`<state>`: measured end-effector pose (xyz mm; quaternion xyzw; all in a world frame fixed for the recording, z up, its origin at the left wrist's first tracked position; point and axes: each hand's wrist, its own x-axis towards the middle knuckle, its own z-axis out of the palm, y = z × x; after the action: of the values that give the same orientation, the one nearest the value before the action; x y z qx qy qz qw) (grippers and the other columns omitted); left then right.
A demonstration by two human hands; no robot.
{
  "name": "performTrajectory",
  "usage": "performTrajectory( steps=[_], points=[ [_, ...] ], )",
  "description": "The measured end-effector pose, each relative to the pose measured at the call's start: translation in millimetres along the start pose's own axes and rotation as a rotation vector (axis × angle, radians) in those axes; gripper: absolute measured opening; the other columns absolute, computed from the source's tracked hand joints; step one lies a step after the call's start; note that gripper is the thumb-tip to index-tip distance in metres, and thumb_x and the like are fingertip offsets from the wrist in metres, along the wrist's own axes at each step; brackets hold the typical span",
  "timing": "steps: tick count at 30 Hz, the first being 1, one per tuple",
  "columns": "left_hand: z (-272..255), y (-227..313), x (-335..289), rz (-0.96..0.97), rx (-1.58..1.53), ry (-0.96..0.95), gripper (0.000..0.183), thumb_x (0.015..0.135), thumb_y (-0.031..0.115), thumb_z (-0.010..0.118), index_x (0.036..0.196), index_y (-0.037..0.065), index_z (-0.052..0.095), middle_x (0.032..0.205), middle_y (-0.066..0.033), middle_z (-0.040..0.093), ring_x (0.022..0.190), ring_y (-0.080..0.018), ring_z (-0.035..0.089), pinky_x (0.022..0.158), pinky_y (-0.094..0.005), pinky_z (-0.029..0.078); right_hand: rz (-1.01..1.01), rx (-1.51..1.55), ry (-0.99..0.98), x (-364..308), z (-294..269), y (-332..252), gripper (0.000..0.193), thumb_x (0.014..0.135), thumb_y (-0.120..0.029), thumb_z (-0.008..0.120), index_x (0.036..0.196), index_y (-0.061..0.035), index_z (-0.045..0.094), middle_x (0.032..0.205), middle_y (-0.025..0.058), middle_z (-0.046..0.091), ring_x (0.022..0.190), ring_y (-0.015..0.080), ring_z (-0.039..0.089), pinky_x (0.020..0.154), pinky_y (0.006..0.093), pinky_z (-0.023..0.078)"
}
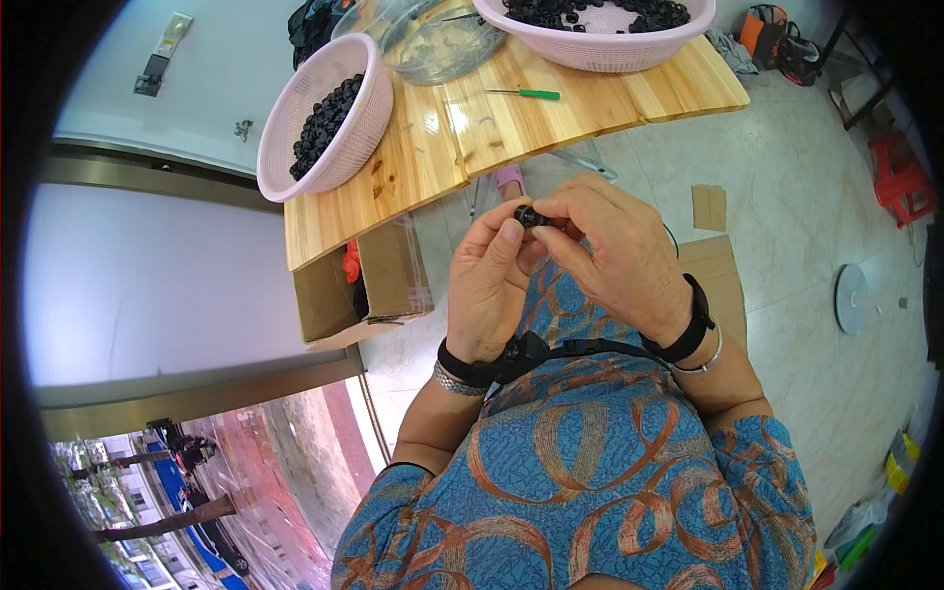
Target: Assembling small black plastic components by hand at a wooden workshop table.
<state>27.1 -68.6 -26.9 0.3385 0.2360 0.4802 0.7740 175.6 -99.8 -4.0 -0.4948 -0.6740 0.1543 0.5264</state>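
Observation:
Between my two hands, above my lap, is a small round black part (531,216). My left hand (489,270) pinches it from the left with thumb and fingers. From the right, the thumb and forefinger of my right hand (619,251) close on the same part; the other fingers are curled. Its exact kind is too small to make out. Beyond my hands stands a wooden table (423,177). A pink basket (379,108) of small black parts is tilted on its left side, and a second pink basket (629,57) holds black rings at the back.
A screwdriver with a green handle (539,94) lies on the table beside a clear plastic tub (438,69). Under the table's left end is an open cardboard box (398,275). Flat cardboard (710,207) lies on the floor; a red stool (900,182) stands far right.

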Motion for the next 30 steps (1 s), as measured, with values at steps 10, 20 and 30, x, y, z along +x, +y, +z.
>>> performTrajectory(
  steps=[10,20,30],
  points=[
    [-6.1,-3.6,-1.2,0.077,0.113,-0.046,0.025,0.089,0.008,0.052,0.111,-0.002,0.052,0.103,-0.0095,0.059,0.092,-0.0160,0.058,0.083,-0.0296,0.048,-0.053,-0.059,0.022,-0.5,-0.3,-2.7,0.014,0.072,-0.003,0.062,0.082,-0.0019,0.052,0.079,0.0122,0.053,0.072,0.0313,0.055,0.060,0.0377,0.046],
    [-1.5,-2.6,-0.9,0.003,0.032,-0.002,0.025,0.090,0.009,0.051,0.112,-0.002,0.052,0.103,-0.0096,0.059,0.092,-0.0151,0.058,0.082,-0.0278,0.048,-0.028,-0.105,-0.023,-1.8,-2.9,-2.3,0.016,0.072,-0.005,0.062,0.083,-0.0028,0.052,0.080,0.0134,0.053,0.075,0.0322,0.055,0.061,0.0391,0.045],
    [-5.4,-7.9,-1.7,0.076,0.150,-0.017,0.024,0.090,0.010,0.052,0.111,-0.001,0.053,0.104,-0.0087,0.059,0.093,-0.0155,0.058,0.083,-0.0296,0.048,-0.025,-0.099,-0.012,-4.1,-4.6,-3.1,0.015,0.072,-0.005,0.062,0.083,-0.0020,0.051,0.080,0.0139,0.053,0.075,0.0329,0.055,0.063,0.0395,0.045]
  ],
)
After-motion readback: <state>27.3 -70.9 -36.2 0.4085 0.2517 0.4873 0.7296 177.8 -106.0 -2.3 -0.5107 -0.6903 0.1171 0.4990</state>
